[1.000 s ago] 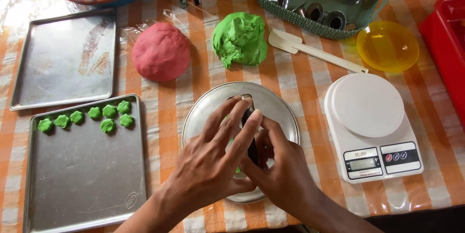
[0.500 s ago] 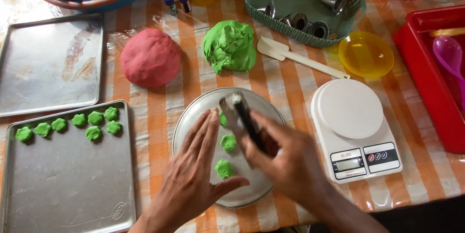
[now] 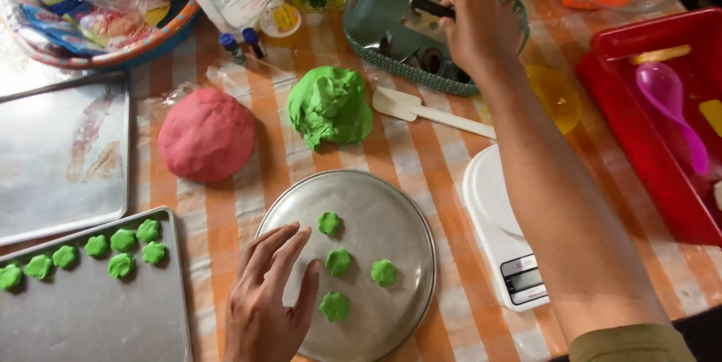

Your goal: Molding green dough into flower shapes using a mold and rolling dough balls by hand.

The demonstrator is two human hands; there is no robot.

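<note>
Tool: a dark-handled metal cutter (image 3: 427, 7) is gripped over the green woven plastic basket (image 3: 376, 27) at the far side — only its black handle and a bit of metal are seen.
Right hand: the right hand (image 3: 475, 27) is stretched far across the table, fingers clenched round the handle.
Left hand: the left hand (image 3: 265, 298) is laid flat and relaxed, fingers spread, on the near-left rim of the round metal plate (image 3: 406, 211).
Plate: four small green dough flowers (image 3: 338, 261) are spread apart on it, just right of the fingertips.
</note>
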